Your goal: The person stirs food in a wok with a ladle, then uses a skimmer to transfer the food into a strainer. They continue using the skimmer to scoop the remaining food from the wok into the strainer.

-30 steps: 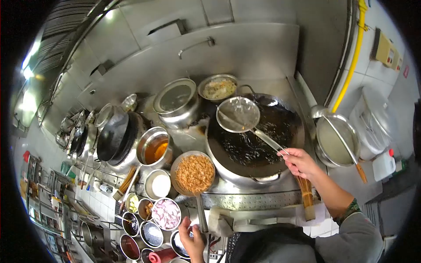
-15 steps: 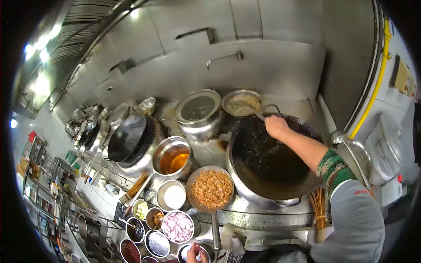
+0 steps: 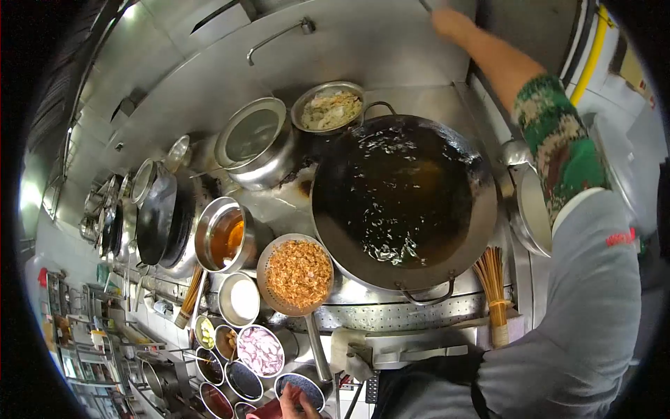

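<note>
My right hand (image 3: 452, 26) is raised at the top edge, closed round a thin handle (image 3: 424, 5) whose far end is out of frame. Below it stands a large black wok (image 3: 481, 230) of dark, glinting oil. Behind the wok a metal bowl (image 3: 300, 115) holds pale, shredded-looking food. My left hand (image 3: 299, 403) shows only partly at the bottom edge, fingers loosely curled and apart, with nothing visible in them. It is by a metal pot (image 3: 317, 386) with dark contents and a reddish thing (image 3: 266, 410) I cannot make out.
A long-handled strainer (image 3: 321, 353) of browned bits rests left of the wok, beside a pot of orange liquid (image 3: 227, 241). Chopped pink-white pieces (image 3: 260, 351) fill one of several small pots. A bamboo brush (image 3: 495, 293) stands at right; a tap (image 3: 279, 38) juts from the wall.
My right hand has swung up and away from over the wok and bowl, taking the handle with it. The view has tilted down and shifted right. My left hand stays by the small pots.
</note>
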`<move>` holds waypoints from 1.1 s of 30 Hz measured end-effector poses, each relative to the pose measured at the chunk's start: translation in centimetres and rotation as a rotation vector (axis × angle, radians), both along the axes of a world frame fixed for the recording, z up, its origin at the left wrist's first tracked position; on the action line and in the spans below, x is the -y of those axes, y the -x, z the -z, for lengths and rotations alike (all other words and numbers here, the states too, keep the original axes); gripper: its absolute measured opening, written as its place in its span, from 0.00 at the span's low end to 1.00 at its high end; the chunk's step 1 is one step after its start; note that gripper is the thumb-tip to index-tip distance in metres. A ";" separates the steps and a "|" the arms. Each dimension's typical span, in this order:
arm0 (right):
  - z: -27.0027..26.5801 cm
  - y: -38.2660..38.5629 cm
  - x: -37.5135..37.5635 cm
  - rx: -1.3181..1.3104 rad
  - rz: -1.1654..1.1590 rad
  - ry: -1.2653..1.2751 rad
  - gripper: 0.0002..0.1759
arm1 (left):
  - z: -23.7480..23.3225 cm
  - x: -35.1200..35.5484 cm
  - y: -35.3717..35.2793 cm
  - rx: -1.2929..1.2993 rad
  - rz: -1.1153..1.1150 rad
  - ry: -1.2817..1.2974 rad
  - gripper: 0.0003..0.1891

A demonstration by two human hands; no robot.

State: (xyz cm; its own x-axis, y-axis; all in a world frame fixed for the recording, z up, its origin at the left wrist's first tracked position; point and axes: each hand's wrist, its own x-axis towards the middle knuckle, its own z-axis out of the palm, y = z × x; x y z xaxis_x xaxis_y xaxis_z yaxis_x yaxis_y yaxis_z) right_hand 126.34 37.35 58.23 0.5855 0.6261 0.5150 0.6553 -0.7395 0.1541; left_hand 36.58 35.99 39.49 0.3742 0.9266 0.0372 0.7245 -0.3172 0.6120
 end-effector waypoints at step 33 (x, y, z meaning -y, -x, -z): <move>11.8 41.7 -39.6 -1.037 -0.300 0.011 0.33 | -1.0 0.5 9.3 0.349 -0.330 0.141 0.19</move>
